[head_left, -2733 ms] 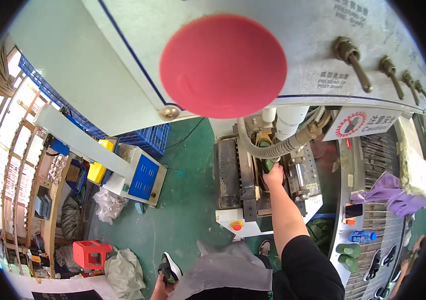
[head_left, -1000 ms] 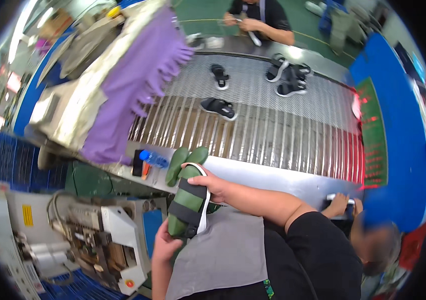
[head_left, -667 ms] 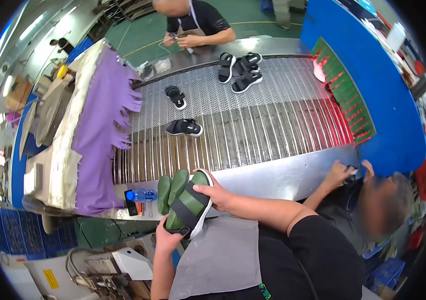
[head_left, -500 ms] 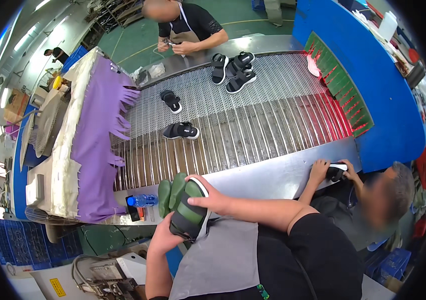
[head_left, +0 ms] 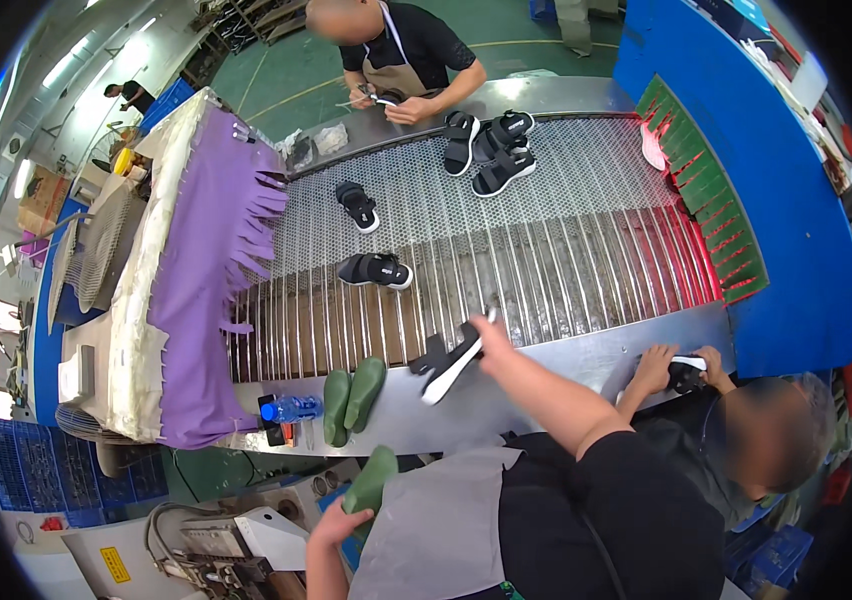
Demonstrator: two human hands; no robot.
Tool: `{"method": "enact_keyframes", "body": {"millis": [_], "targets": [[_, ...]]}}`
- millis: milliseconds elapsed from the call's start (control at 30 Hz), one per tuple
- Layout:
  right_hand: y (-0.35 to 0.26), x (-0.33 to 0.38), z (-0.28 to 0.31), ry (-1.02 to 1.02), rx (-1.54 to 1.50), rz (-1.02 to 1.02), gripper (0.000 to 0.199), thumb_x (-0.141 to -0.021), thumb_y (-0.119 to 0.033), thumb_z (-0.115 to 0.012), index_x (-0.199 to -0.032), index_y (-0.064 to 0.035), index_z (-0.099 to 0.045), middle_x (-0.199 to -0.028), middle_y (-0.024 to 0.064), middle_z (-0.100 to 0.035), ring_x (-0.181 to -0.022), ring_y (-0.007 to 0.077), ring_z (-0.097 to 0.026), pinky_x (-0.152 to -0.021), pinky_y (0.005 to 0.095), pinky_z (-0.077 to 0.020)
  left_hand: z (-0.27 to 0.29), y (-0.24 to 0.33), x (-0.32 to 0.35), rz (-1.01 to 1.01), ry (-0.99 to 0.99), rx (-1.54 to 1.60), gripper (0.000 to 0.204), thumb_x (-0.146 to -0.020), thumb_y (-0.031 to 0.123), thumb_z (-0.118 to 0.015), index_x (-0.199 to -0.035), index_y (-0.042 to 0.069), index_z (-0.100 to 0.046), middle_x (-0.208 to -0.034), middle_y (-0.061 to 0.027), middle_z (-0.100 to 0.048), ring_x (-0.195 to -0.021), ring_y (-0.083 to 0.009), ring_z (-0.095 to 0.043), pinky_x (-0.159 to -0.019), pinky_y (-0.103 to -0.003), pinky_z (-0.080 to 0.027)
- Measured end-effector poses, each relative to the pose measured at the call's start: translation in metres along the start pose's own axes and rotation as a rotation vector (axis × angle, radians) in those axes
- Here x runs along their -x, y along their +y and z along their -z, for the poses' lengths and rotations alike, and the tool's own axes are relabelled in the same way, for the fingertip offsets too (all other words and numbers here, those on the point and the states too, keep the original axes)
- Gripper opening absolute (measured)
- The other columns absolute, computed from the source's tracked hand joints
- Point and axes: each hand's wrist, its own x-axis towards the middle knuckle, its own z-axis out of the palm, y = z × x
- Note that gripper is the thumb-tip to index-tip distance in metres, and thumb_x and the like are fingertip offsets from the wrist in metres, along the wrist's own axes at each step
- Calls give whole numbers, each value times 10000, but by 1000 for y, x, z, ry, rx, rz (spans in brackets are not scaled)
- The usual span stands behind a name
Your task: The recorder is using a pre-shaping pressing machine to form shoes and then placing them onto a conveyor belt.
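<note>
In my left hand (head_left: pixel 339 522), low and close to my grey apron, is a green shoe last (head_left: pixel 371 480), gripped near its lower end. My right hand (head_left: pixel 491 340) reaches out over the conveyor's near edge and holds a black sandal with a white sole (head_left: pixel 451 362) by one end. The sandal is tilted and a little blurred. Two more green shoe lasts (head_left: pixel 364 392) lie side by side on the metal ledge (head_left: pixel 556 365), left of the sandal.
Several black sandals (head_left: pixel 376 270) stand on the roller and mesh conveyor (head_left: pixel 426 215). A blue-capped bottle (head_left: pixel 291 409) lies by the lasts. Purple strip curtains (head_left: pixel 211 260) hang left; a blue machine housing (head_left: pixel 796 220) stands right. Co-workers handle sandals across the belt and at my right.
The green last has come out of the sandal and stays in my left hand, lower down. My right hand has carried the sandal forward and right, toward the conveyor.
</note>
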Motion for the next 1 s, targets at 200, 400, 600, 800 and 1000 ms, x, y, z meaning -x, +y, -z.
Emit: {"method": "enact_keyframes", "body": {"millis": [200,400,600,800,1000], "targets": [[-133,-189,91,502,-80,512,599,-809,-207,-757,-1291,-40,-442,-1099,175,-597,-929,270,-635,-808,444,-549,-60,24,26,437,233,-328,655,-759,307,-813,-1295,1,-596,-1068,-201,-701,-948,-341,-661,-865,-380,-529],[-171,-178,95,516,219,251,597,-821,-281,-767,-1307,-12,-552,-1094,189,-632,-988,292,-621,-860,415,-545,-58,71,50,433,-60,-251,530,-805,305,-768,-1231,23,-622,-1030,-179,-702,-903,-322,-657,-815,-383,-527],[-25,-22,204,78,546,-502,208,-897,-232,-646,-967,-37,-629,-764,107,-594,-611,219,-530,-563,360,-466,-46,159,43,434,-411,-241,413,-852,302,-722,-1166,46,-649,-993,-157,-703,-858,-302,-652,-766,-387,-525],[15,44,251,-63,850,-512,343,-959,-303,-574,-867,8,-683,-616,109,-595,-427,229,-518,-445,372,-469,-41,290,24,482,-735,-246,309,-898,300,-676,-1102,68,-676,-955,-135,-705,-813,-283,-647,-716,-390,-523],[9,29,251,36,864,-735,453,-978,-385,-516,-868,23,-680,-610,132,-601,-444,257,-559,-450,383,-489,-58,452,-27,560,-1051,-222,238,-945,297,-631,-1038,90,-703,-917,-114,-706,-768,-263,-643,-667,-394,-521]]}}
